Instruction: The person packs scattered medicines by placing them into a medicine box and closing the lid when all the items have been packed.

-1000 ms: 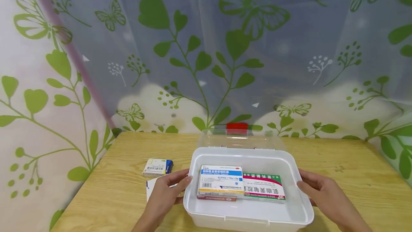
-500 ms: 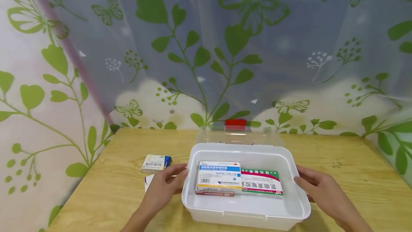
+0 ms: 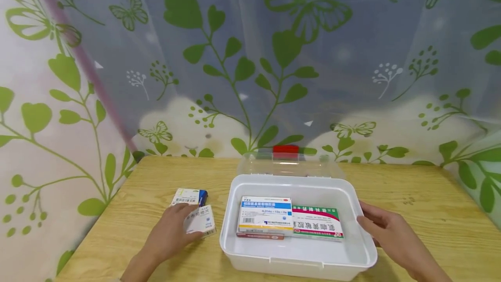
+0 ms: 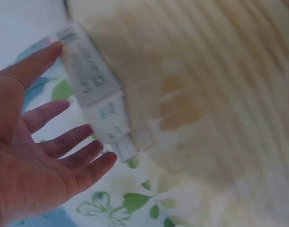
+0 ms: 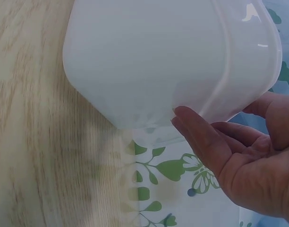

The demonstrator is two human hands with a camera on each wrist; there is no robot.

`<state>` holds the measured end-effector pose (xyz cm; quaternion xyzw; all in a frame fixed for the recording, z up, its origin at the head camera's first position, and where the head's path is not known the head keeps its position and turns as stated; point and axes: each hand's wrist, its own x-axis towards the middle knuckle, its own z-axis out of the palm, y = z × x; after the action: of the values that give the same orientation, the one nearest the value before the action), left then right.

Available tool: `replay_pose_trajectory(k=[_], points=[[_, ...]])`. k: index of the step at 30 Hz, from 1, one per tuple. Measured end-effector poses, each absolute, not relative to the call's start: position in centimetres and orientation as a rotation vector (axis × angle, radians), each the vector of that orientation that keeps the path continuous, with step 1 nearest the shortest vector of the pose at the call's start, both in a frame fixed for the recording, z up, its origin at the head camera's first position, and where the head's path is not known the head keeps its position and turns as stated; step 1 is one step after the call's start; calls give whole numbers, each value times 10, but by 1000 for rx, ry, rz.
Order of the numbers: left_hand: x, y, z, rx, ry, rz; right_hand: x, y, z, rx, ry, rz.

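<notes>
My left hand [image 3: 168, 232], fingers spread, reaches over a small white medicine box [image 3: 200, 220] on the table. In the left wrist view its thumb is by one end of that box [image 4: 88, 71] and the fingers are splayed alongside. Just behind sits another small medicine box [image 3: 185, 196] with a blue end. My right hand [image 3: 395, 232] holds the right side of a white plastic storage box [image 3: 250, 261], thumb at the rim and fingers against the outer wall. Inside lie a blue-striped medicine box [image 3: 266, 212] on a reddish-brown one [image 3: 260, 236], and a green-and-red medicine box [image 3: 318, 224].
The storage box's clear lid [image 3: 254, 166] is tipped back behind it, with a red latch [image 3: 285, 151] on its far edge. A wooden table [image 3: 422, 203] carries everything. A leaf-and-butterfly patterned curtain [image 3: 344, 77] hangs along the back and left.
My left hand has let go of the storage box's left side and moved left to the small white medicine box. My right hand stays on the storage box.
</notes>
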<state>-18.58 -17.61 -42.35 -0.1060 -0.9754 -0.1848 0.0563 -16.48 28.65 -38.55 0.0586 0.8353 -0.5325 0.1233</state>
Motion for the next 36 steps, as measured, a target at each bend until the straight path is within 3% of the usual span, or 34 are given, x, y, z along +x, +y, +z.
replay_pose_trajectory(k=[20, 29, 36], points=[[-202, -178, -420, -459, -3113, -331, -164, 282, -378, 188, 2574, -1434], [-193, -184, -421, -476, -3085, -431, -164, 281, -380, 226, 2534, -1445], [-184, -192, -384, -572, -3013, -619, -164, 280, -380, 225, 2560, -1430]])
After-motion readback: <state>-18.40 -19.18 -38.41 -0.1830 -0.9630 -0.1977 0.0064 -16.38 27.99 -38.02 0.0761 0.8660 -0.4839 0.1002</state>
